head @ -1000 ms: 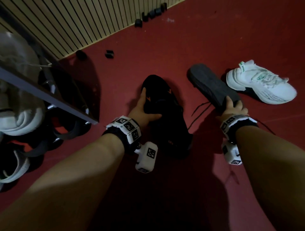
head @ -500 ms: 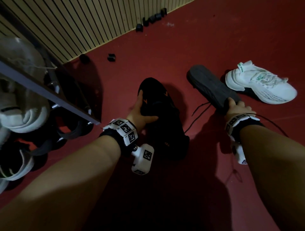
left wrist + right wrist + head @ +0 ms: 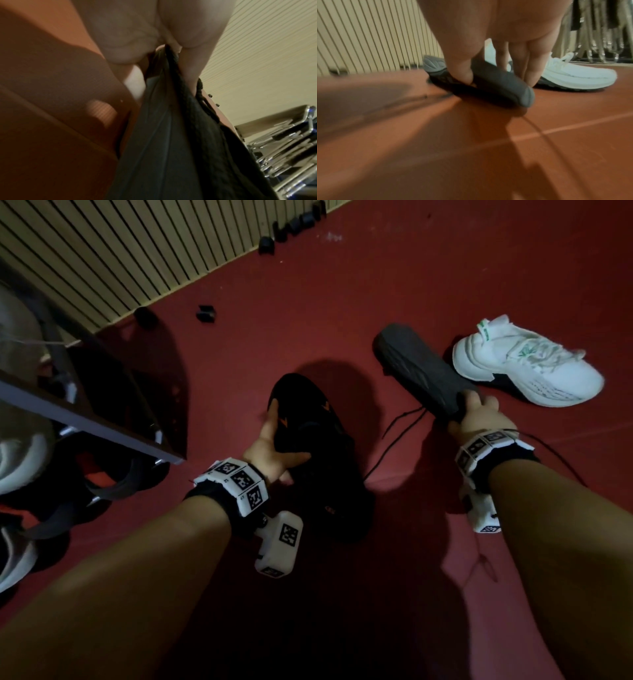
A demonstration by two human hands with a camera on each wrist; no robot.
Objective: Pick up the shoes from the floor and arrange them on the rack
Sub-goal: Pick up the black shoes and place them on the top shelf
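My left hand [image 3: 274, 450] grips a black shoe with orange marks [image 3: 318, 446] at the centre of the head view, thumb across its top. Close up in the left wrist view the fingers [image 3: 130, 35] clamp the black shoe's upper [image 3: 171, 135]. My right hand [image 3: 476, 416] grips the heel end of a second black shoe [image 3: 421, 368], turned grey sole up, its laces trailing on the floor. The right wrist view has thumb and fingers [image 3: 530, 65] round that sole-up shoe [image 3: 488, 83]. The shoe rack [image 3: 89, 419] stands at the left, with shoes on its shelves.
A white sneaker [image 3: 527, 364] lies on the red floor just right of my right hand, also the white sneaker [image 3: 573, 75] behind the fingers. Small black objects [image 3: 205, 313] sit along the slatted wall [image 3: 137, 251]. Folded chair legs [image 3: 283, 148] show at the right.
Both hands have lifted their black shoes slightly and drawn them nearer to me; the right hand's fingers have closed further round the sole-up shoe's heel.
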